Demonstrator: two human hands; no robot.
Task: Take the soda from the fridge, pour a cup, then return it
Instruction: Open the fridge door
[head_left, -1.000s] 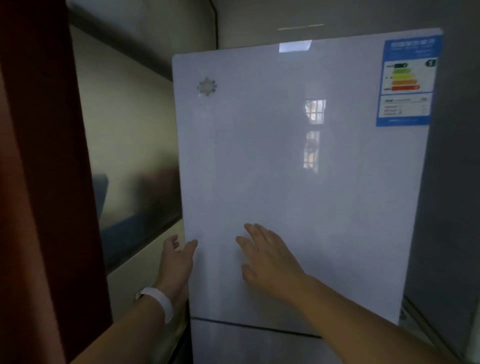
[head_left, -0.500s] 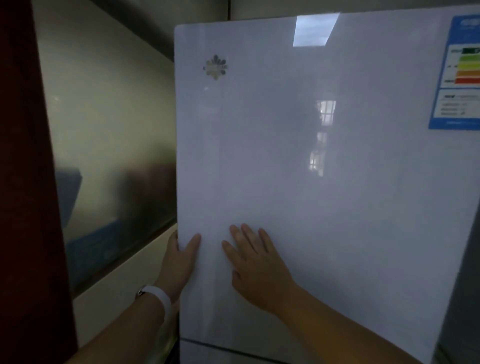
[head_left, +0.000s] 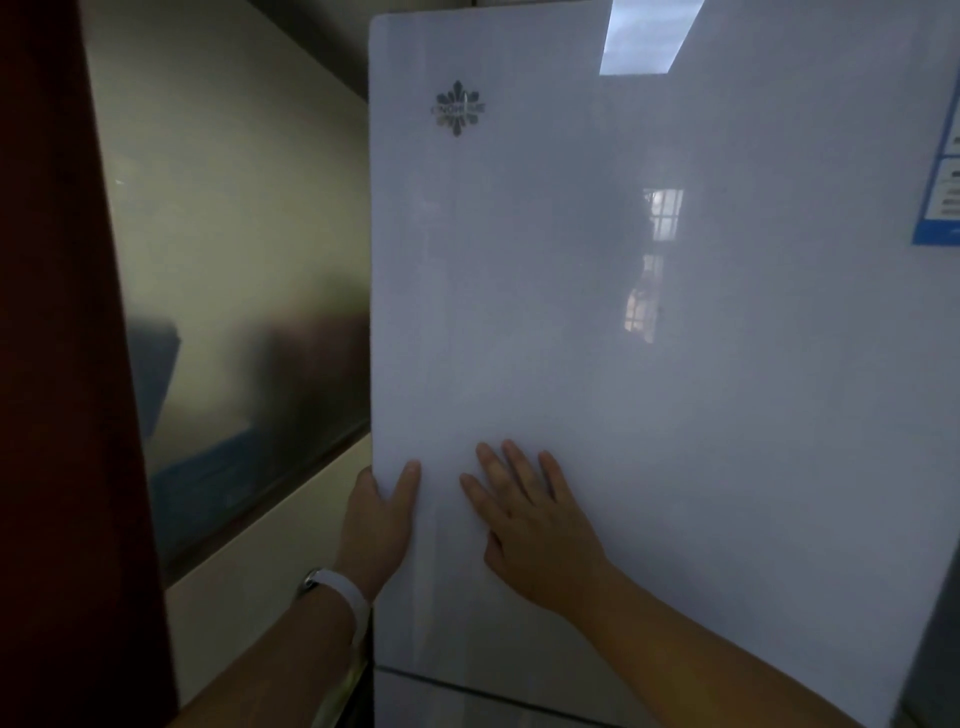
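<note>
Since a moment ago the view has closed in on the fridge door (head_left: 675, 364), so that its emblem (head_left: 457, 108) sits larger and higher and the blue label (head_left: 943, 171) is now cut by the right edge; the left thumb has settled flatter on the door face. The door fills the picture from about eleven o'clock round to five; it is glossy white, shut, with a bright skylight reflection at one o'clock and a barred window mirrored near the middle; a dark seam at six o'clock parts it from a lower door (head_left: 467, 706). The soda is not to be seen; it can only be said that the fridge is closed. At nine o'clock a shiny wall panel (head_left: 234, 260) runs beside the door's left edge, with a narrow dark gap between; further left, a dark red surface (head_left: 52, 364) takes the whole side, so room there looks tight. The right hand (head_left: 535, 514) lies at six o'clock, palm flat on the door, fingers spread slightly. The left hand (head_left: 376, 525) at seven o'clock wraps the door's left edge, thumb on the front, fingers hidden behind; a white wristband (head_left: 340, 590) circles that wrist.
</note>
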